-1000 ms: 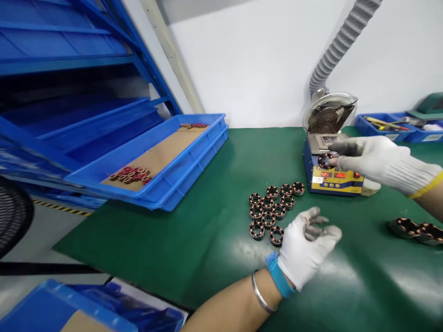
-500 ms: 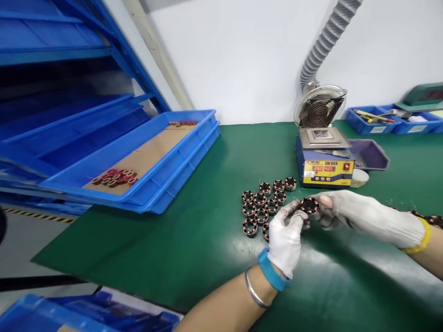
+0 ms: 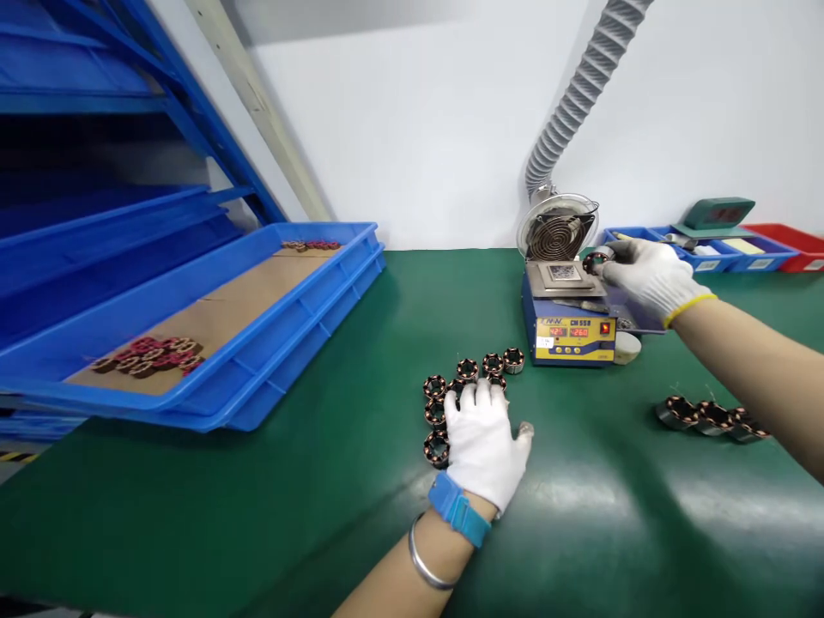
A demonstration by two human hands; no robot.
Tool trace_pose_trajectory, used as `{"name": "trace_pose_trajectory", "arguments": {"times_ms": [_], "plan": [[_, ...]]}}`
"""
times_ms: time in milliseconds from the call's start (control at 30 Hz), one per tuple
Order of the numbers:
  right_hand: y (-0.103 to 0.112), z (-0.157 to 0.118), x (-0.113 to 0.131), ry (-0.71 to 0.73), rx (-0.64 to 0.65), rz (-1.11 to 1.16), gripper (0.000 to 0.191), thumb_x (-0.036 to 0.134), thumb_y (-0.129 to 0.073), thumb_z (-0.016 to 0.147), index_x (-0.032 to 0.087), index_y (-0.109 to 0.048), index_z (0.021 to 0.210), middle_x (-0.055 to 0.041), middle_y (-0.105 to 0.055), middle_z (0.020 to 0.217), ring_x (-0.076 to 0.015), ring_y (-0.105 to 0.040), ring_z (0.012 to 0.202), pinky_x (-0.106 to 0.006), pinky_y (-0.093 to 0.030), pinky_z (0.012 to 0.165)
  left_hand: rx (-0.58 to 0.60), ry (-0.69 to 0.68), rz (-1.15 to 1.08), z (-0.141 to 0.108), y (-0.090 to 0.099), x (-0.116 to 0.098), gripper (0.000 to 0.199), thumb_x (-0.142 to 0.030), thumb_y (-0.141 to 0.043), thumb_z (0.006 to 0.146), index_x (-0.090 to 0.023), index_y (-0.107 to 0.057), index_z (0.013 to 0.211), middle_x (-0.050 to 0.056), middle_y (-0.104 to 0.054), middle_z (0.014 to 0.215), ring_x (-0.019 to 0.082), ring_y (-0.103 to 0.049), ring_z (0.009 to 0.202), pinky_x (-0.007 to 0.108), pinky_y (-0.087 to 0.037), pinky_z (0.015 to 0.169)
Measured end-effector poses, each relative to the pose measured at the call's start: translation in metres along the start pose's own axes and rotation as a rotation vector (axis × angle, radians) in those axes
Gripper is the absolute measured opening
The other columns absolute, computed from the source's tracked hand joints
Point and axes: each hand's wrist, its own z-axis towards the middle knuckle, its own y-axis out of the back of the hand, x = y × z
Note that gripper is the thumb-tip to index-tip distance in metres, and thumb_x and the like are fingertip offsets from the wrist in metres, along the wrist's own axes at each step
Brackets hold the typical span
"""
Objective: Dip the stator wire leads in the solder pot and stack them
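Observation:
In its white glove, my right hand (image 3: 650, 273) pinches one motor stator (image 3: 596, 262), a dark ring with copper windings, just right of the solder pot (image 3: 566, 273). The pot is a blue and yellow unit with a lit red display and a square of silvery solder on top. My left hand (image 3: 482, 438), also gloved, lies palm down with fingers stretched over a cluster of stators (image 3: 436, 448) on the green bench. It hides part of the cluster; whether it grips any of them does not show, though its thumb stands apart.
A separate row of stators (image 3: 713, 418) sits at the right, below my right forearm. Blue trays (image 3: 302, 343) with red-and-brown parts stand at left. Behind the pot are a fan, a grey duct (image 3: 566, 120), a purple bin (image 3: 634, 318) and small tool bins (image 3: 760, 255).
My right hand has carried the stator up and away from me to the solder pot. My left hand has let go of that stator and moved onto the cluster, fingers now stretched out.

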Motion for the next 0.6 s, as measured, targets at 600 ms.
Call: {"name": "trace_pose_trajectory", "arguments": {"times_ms": [600], "plan": [[-0.033,0.033,-0.002,0.043,0.018,-0.088,0.057,0.051,-0.056,0.084,0.018,-0.062,0.129,-0.0118,-0.064,0.117,-0.0187,-0.056,0.099,-0.031,-0.04,0.088,0.203,-0.277,-0.052,-0.032,0.007,-0.023,0.054,-0.049,-0.053,0.09,-0.012,-0.059,0.129,0.016,-0.061,0.125,0.034,-0.052,0.118,0.065,-0.017,0.119]]}}
